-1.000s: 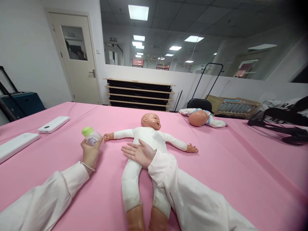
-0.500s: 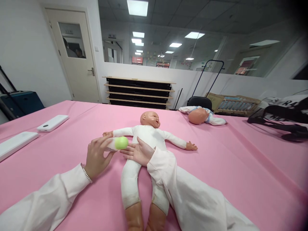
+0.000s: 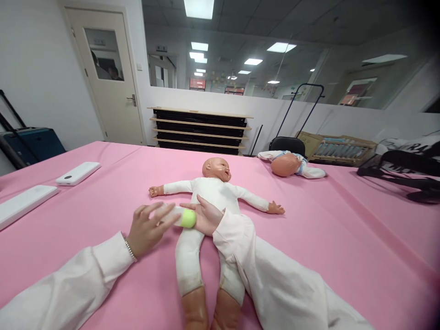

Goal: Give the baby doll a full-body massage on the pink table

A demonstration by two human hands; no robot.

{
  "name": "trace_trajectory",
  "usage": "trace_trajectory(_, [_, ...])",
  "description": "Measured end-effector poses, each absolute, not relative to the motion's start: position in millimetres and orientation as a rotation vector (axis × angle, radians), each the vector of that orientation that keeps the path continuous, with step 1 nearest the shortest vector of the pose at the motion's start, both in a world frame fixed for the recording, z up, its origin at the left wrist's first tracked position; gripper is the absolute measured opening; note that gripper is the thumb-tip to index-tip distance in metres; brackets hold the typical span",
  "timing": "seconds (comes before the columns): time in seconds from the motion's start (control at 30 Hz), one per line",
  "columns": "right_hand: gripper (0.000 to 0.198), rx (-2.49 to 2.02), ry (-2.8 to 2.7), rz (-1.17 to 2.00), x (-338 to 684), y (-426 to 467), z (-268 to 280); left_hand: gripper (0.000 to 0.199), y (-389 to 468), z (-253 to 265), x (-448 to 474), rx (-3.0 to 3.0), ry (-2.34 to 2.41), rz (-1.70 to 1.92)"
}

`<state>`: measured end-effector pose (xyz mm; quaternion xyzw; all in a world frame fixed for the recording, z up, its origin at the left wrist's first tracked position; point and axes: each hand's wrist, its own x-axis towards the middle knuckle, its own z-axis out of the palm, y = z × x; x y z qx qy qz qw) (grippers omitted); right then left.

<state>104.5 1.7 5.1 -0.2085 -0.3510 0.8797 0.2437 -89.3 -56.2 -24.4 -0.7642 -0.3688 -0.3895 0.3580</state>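
A whitish bottle point(image 3: 176, 216) with a rounded lime-green cap point(image 3: 189, 218) lies tilted between my two hands. My left hand point(image 3: 148, 227) holds its back end, fingers bent over the top and somewhat blurred. My right hand point(image 3: 207, 217) is palm up with the cap against its palm; one finger stretches behind the bottle, and the others are partly hidden by it. Beneath my right hand and sleeve a baby doll point(image 3: 215, 190) in a white cloth body lies on its back, arms spread, head turned right.
A pink-covered table point(image 3: 144, 293) carries everything. Two white flat devices, one a power bank-like block point(image 3: 78, 173), lie on the left. Another doll point(image 3: 286, 164) lies at the back right. Black straps point(image 3: 402, 174) rest at the right edge.
The bottle has moved right and slightly down, its cap now at my right palm instead of beyond the fingertips. My left hand has followed, its fingers more spread out.
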Motion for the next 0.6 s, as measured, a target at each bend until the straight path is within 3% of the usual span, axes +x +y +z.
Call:
trace_trajectory(0.13, [0.056,-0.584,-0.846,2.397,104.2,-0.9,8.7,0.04,-56.5,-25.3,-86.1,-2.066,-1.138,-1.123])
trace_trajectory(0.27, [0.05,-0.58,-0.803,2.432,105.0,-3.0,12.7,0.066,-47.2,-28.7,-86.3,-2.02,-1.823,-1.57])
trace_trajectory(0.4, [0.047,-0.536,-0.828,2.44,106.4,-2.9,13.3,0.071,-31.7,-39.3,-94.4,-2.215,-2.299,-1.606])
trace_trajectory(0.6, [0.049,-0.499,-0.85,2.439,107.5,-0.7,13.6,0.076,-37.2,-36.2,-90.2,-2.048,-1.891,-1.523])
